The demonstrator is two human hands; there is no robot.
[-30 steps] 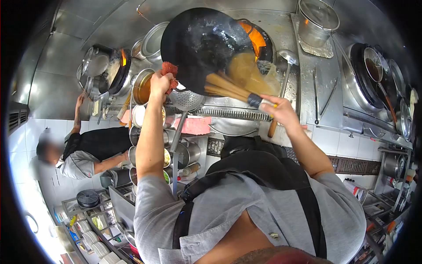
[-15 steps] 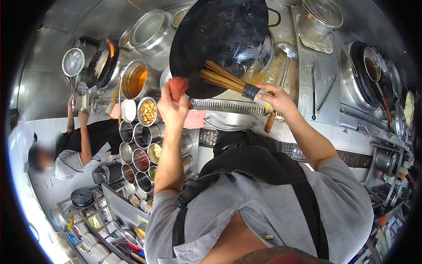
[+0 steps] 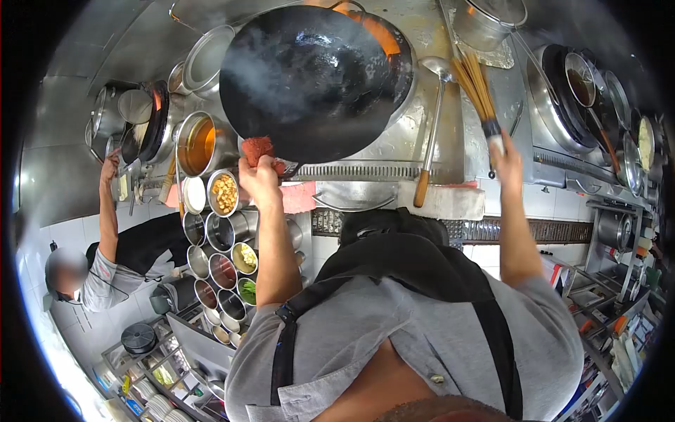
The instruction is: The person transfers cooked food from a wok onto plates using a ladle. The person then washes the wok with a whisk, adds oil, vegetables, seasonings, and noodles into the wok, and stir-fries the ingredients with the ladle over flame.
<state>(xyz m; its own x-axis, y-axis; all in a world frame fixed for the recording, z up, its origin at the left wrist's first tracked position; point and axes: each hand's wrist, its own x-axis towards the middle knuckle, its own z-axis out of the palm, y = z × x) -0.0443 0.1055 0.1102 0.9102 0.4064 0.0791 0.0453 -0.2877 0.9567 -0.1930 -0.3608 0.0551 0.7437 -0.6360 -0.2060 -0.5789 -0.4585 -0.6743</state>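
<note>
My left hand [image 3: 260, 181] is closed round a red cloth [image 3: 257, 147] at the near left rim of a large black wok [image 3: 302, 105]. Whatever part of the wok lies under the cloth is hidden. The wok rests nearly level on the burner, smoke rising from its wet, dark inside and flame showing behind its far right rim. To the right, my right hand [image 3: 506, 158] grips a bamboo wok brush [image 3: 478, 84] by its dark-bound end, bristles pointing away from me. Left of the brush, a ladle [image 3: 436, 68] with a wooden handle lies on the steel stove top.
Left of the wok stand a pot of orange liquid [image 3: 202, 144], a bowl of golden-brown pieces [image 3: 225, 194] and several ingredient tins [image 3: 223, 271]. A folded cloth [image 3: 446, 201] lies on the front edge. Another person [image 3: 105, 271] works at the far left; more woks [image 3: 562, 98] stand right.
The wok has come down from a steep tilt to nearly level, and flame and smoke now show. My right hand has carried the brush from over the wok to the right.
</note>
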